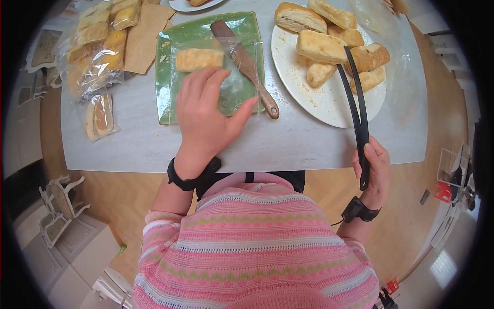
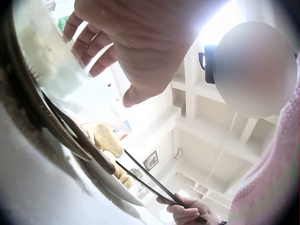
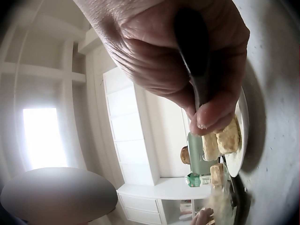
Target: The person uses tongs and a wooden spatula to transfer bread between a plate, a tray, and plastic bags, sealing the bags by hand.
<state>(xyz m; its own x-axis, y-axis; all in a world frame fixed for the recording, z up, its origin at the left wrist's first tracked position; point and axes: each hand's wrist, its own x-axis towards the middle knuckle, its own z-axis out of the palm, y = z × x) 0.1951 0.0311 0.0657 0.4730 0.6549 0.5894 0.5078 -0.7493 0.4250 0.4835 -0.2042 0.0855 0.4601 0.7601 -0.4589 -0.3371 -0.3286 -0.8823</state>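
My left hand (image 1: 201,110) is over a green square plate (image 1: 167,103), thumb spread from the loosely bent fingers. Just beyond its fingertips lies a rectangular bread piece (image 1: 199,59) in a clear plastic bag (image 1: 234,49). A brown wooden spatula (image 1: 242,62) lies slanted across the same plate, partly under the bag. My right hand (image 1: 376,166) grips black tongs (image 1: 360,121) near their handle end. The tongs' tips reach over a white oval plate (image 1: 293,95), where one overlaps the end of a pale bread piece (image 1: 320,45) on the pile.
Bagged breads (image 1: 105,49) are heaped at the far left beside brown paper (image 1: 146,38). A smaller bagged bread slice (image 1: 100,116) lies in front of them. Another white plate (image 1: 177,4) shows at the back edge. Clear plastic (image 1: 406,62) lies right of the oval plate.
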